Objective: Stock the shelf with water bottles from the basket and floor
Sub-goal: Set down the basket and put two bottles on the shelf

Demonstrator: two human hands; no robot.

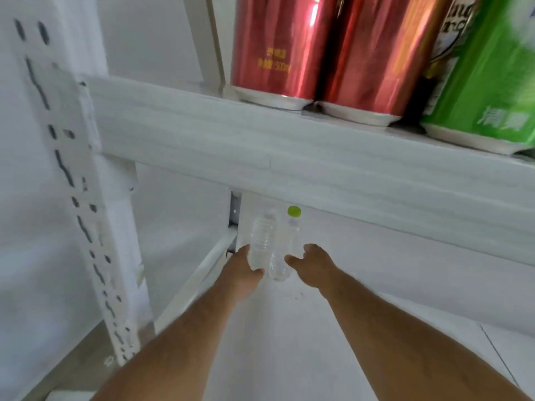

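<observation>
White metal shelving fills head view; white wall behind, slotted upright (66,180) at left, grey floor strip at bottom left.

Counts:
- water bottles: 2, clear. Left bottle (261,244) w/ clear cap, right bottle (285,250) w/ green cap (294,211). Both upright, touching side by side, on lower shelf (289,342) near its back left corner.
- cans on upper shelf (289,146): 2 red cans (278,50) (376,53), 1 green can (489,70); a 4th can w/ dark print partly hidden betw. red and green. Tops cut off by frame edge.
- hands: 2, bare forearms reaching in from below.

Hands: left hand (240,270) wrapped round base of left bottle, thumb across its front, gripping. Right hand (312,264) just beside right bottle, fingers loosely spread, thumb pointing at bottle; contact — cannot tell, not clasping it.

Surface: lower shelf board white, plain, a few faint specks in front of bottles. Upper shelf front beam crosses frame diagonally, hides space above bottle caps.

Image blurred at edges; can text not legible.
</observation>
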